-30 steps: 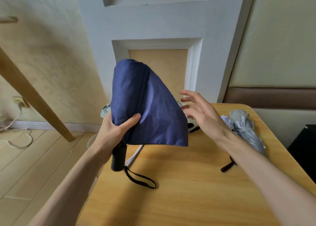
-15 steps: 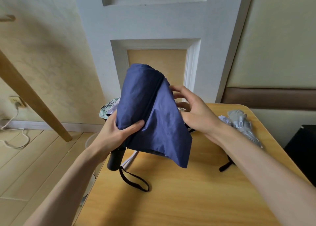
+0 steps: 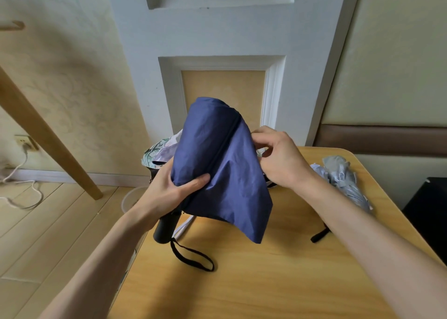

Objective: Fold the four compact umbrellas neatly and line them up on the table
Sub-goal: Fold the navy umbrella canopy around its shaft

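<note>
Held up over the left edge of the table, tip upward and leaning away: a navy umbrella, collapsed but not yet rolled. Smooth matt blue cloth, bunched round the shaft at the top, with a dark seam running down the middle and one loose panel hanging to a point at the lower right. Below the canopy, a stubby black handle, with a wrist strap looping down onto the wood.

Gripped low on the canopy by the left hand, thumb laid across the front, fingers wrapped behind. Pinched at the right edge by the right hand, fingers curled in on the cloth.

Behind, mostly hidden, a pale patterned umbrella at the table's far left. To the right, well apart, a crumpled grey umbrella lying on the table, its black loop just beside the right forearm.

Against a second ago: right hand then spread open and clear of the cloth, now closed on it. Canopy lower in view and narrower, loose panel dropped further and drawn to a point. Left-hand grip unchanged; grey umbrella in the same place.
</note>
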`<state>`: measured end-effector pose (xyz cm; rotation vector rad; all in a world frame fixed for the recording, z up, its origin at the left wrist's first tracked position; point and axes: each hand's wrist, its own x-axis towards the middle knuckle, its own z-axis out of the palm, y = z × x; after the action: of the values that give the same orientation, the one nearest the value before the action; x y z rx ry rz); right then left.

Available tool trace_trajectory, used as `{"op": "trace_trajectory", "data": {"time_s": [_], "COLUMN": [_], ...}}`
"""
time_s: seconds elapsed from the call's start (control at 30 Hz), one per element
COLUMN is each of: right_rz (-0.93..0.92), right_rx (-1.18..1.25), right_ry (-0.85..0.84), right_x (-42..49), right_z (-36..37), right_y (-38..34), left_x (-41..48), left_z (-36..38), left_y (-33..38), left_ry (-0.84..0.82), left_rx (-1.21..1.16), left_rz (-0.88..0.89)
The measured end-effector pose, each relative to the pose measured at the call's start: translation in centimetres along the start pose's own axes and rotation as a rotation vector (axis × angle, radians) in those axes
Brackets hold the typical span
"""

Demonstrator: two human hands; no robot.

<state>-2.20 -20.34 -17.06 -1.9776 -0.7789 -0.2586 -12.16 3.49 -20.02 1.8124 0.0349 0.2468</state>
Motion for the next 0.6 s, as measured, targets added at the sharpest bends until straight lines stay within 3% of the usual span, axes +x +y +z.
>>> {"op": "trace_trajectory", "data": {"time_s": [0.2,0.6], "right_rz": [0.120,0.337], "right_rx": [0.313,0.496], "right_ry": [0.073,0.153], "right_x": [-0.2,-0.5], "right_z": [-1.6,-0.5], "right_y": [0.3,0.2], "left_x": [-0.1,0.2], "left_z": [-0.2,-0.8], "left_y": [0.5,0.3], "left_ry": [0.002,-0.070], "left_rx": [-0.061,-0.197], "left_rz": [-0.017,-0.113]}}
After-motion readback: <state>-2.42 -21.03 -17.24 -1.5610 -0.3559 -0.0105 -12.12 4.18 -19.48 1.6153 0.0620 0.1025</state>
